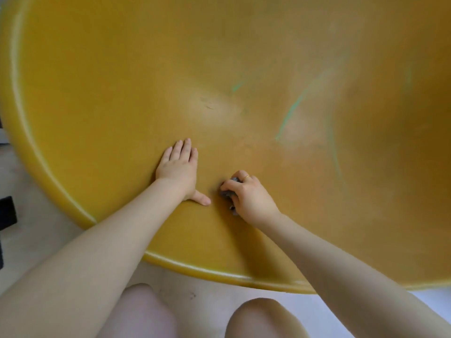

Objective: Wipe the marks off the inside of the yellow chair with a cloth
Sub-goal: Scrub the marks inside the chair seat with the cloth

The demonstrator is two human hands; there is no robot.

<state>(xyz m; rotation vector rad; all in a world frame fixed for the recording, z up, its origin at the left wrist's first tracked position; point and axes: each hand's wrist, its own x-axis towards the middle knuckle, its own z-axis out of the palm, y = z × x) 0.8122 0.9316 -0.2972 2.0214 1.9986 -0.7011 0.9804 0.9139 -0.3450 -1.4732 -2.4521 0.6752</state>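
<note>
Chair: the yellow chair is a wide, bowl-shaped plastic shell that fills most of the view, its hollow inside facing the camera.
Rim: a rounded, glossy rim curves down the left side and along the near edge.
Inside the shell: both hands and the cloth; nothing else lies in it.
Cloth: a small grey cloth is bunched into a wad low in the hollow, near the front rim, pressed against the yellow surface. It is too crumpled and too hidden by fingers to show a long axis or which way it points.
Right hand: the right hand is curled closed around the cloth, knuckles up, with a gold ring on one finger.
Left hand: the left hand lies flat and spread on the surface just left of the cloth, fingers pointing away from the person, thumb stretched toward the cloth but apart from it, holding nothing.
Marks: green streaks run slantwise up the right part of the hollow, well apart from the cloth; a shorter green dash sits higher near the middle, and small dark scuffs lie on a paler patch.
Floor: pale floor shows beyond the rim at left and below.
Knees: two bare knees sit at the bottom edge, just outside the rim.
</note>
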